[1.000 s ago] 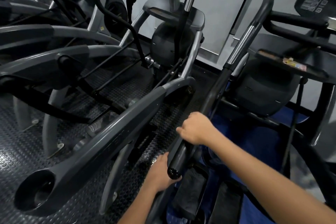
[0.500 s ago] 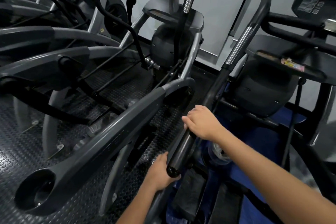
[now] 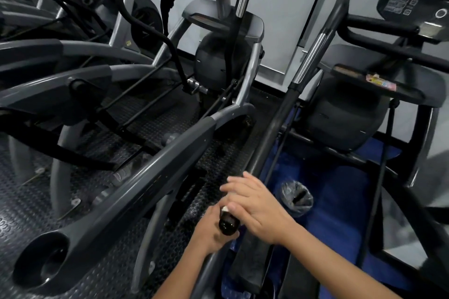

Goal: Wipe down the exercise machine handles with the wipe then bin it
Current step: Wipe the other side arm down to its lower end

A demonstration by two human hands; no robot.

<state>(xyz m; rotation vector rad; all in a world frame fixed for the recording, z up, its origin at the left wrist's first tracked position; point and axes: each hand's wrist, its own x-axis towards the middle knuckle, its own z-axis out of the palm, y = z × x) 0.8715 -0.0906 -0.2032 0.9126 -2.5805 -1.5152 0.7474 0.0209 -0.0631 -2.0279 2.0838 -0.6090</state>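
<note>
Head view: the right hand [image 3: 255, 204] lies with fingers fairly straight across the low end of the black handle [image 3: 269, 136]. A white sliver at its thumb, seemingly the wipe [image 3: 225, 208], is all that shows of it, while the left hand [image 3: 209, 235] curls round the handle's tip from beneath. Wiping looks to be in progress here; other handles may remain, and the wipe is not yet in the bin [image 3: 303, 206] standing near on the blue floor [image 3: 340, 201].

A neighbouring elliptical [image 3: 218, 60] stands on studded black flooring [image 3: 24, 201] before a grey wall [image 3: 279, 31].
</note>
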